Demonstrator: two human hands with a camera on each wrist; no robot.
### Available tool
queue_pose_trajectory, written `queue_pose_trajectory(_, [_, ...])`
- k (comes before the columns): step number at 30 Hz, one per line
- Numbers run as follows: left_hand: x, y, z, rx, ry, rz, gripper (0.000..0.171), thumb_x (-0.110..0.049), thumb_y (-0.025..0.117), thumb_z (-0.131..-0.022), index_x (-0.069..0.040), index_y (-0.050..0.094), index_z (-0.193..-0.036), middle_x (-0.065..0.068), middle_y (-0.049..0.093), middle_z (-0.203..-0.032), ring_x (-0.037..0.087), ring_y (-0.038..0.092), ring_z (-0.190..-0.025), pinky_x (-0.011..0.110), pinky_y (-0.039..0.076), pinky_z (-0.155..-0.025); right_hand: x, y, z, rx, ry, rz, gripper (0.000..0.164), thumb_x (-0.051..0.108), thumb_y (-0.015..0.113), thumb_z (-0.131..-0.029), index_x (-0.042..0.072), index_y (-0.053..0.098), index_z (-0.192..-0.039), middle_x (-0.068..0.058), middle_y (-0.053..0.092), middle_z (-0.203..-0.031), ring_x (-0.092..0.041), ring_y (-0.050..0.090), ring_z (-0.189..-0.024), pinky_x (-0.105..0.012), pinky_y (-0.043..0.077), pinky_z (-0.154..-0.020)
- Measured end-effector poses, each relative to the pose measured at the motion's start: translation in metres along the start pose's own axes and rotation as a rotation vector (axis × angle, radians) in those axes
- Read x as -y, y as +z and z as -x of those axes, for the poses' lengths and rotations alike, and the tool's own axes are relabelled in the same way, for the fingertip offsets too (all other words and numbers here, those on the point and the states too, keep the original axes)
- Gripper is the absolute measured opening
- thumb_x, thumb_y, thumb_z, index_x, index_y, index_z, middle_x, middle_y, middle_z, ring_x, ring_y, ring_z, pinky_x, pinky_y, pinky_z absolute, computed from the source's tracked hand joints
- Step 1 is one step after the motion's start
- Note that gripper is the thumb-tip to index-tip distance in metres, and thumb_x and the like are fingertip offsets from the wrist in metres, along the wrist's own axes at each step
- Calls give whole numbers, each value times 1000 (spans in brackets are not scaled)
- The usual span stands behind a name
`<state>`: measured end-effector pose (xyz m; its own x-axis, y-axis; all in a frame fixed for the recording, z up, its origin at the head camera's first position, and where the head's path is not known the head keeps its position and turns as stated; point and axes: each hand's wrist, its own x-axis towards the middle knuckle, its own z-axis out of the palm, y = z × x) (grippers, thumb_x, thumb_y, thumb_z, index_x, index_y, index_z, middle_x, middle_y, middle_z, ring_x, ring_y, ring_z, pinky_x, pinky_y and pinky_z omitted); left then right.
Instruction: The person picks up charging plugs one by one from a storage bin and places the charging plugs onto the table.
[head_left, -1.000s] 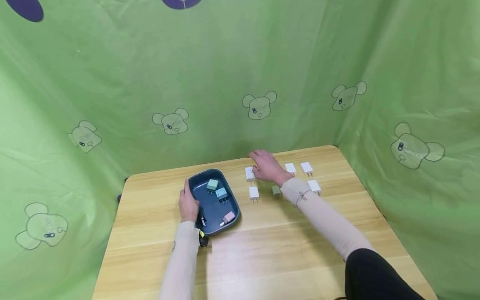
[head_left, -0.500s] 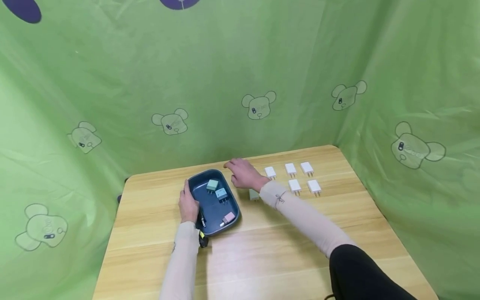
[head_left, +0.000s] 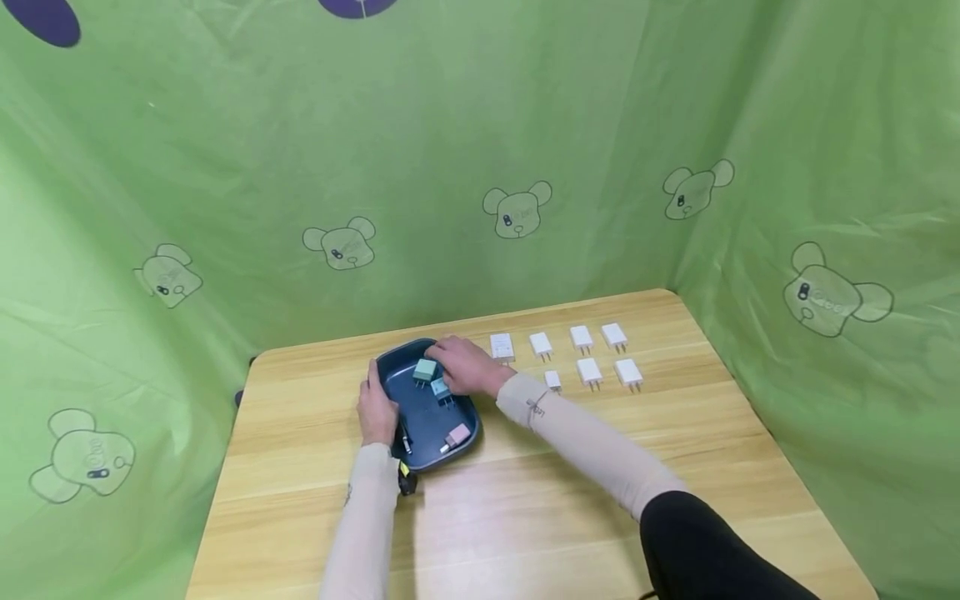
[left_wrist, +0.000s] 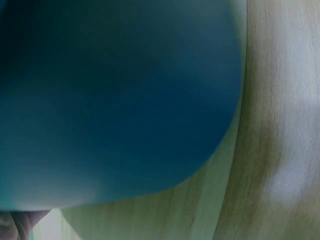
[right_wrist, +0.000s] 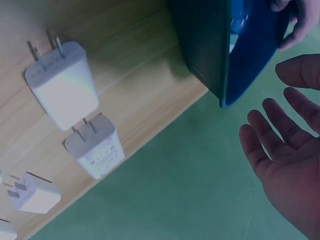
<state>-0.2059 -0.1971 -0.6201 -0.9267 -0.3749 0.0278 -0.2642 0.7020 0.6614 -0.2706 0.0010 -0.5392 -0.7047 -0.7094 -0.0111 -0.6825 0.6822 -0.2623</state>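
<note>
My left hand (head_left: pixel 377 407) grips the left wall of a dark blue tray (head_left: pixel 472 442), thumb on the inner side. The tray holds a green charger plug (head_left: pixel 424 371), a light blue charger plug (head_left: pixel 441 391), a small pink block with a silver end (head_left: pixel 457 436) and a thin dark and silver thing (head_left: pixel 406 437). My right hand (head_left: pixel 467 367) hovers over the tray's far right rim. In the right wrist view, the right hand's fingers (right_wrist: pixel 272 127) are loosely spread with nothing in them. The left wrist view is mostly filled by the tray's outer wall (left_wrist: pixel 125 125).
Several white charger plugs stand in two rows right of the tray, including a small one (head_left: pixel 552 381) and a rear left one (head_left: pixel 502 347). A larger plug (right_wrist: pixel 65 90) is hidden from the head view by the right wrist. Green curtains (head_left: pixel 450 267) hang behind the wooden table (head_left: pixel 525 517).
My right hand has moved left from above the white plugs to the tray's far right side, uncovering several plugs. The left hand and the tray have stayed in place.
</note>
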Motion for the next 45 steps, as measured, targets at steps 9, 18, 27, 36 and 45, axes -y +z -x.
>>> queue_pose_trajectory(9, [1, 1, -1, 6, -2, 1, 88, 9, 62, -86, -16, 24, -162, 31, 53, -136, 50, 64, -107, 57, 54, -99, 6, 13, -4, 69, -6, 45, 59, 9, 68, -87, 12, 54, -144, -13, 61, -141, -28, 60, -126, -43, 50, -111])
queue_pose_trajectory(18, [1, 1, 0, 29, -27, 23, 89, 9, 60, -87, -18, 22, -163, 30, 51, -139, 48, 62, -114, 56, 52, -104, 6, 30, -4, 137, 3, 101, 62, 9, 74, -82, 16, 57, -141, -8, 65, -133, -25, 62, -122, -43, 49, -103])
queue_pose_trajectory(27, [1, 2, 3, -14, 15, 14, 87, 10, 63, -85, -14, 26, -161, 32, 55, -133, 48, 64, -107, 57, 54, -99, 5, 40, 1, 157, 7, 113, 64, 10, 78, -79, 18, 59, -140, -6, 63, -138, -24, 59, -127, -42, 47, -102])
queue_pose_trajectory(36, [-2, 0, 1, -12, 3, 1, 88, 9, 63, -85, -14, 26, -161, 32, 54, -136, 49, 64, -110, 57, 54, -100, 6, 47, 0, 191, 9, 131, 62, 12, 77, -82, 19, 58, -141, -6, 62, -142, -24, 56, -132, -44, 48, -106])
queue_pose_trajectory(45, [1, 2, 2, -24, 15, 6, 87, 10, 63, -84, -12, 29, -160, 32, 55, -132, 49, 64, -107, 57, 55, -98, 9, 54, 3, 195, -16, 219, 57, 15, 76, -83, 22, 63, -138, -4, 66, -136, -23, 59, -126, -41, 48, -99])
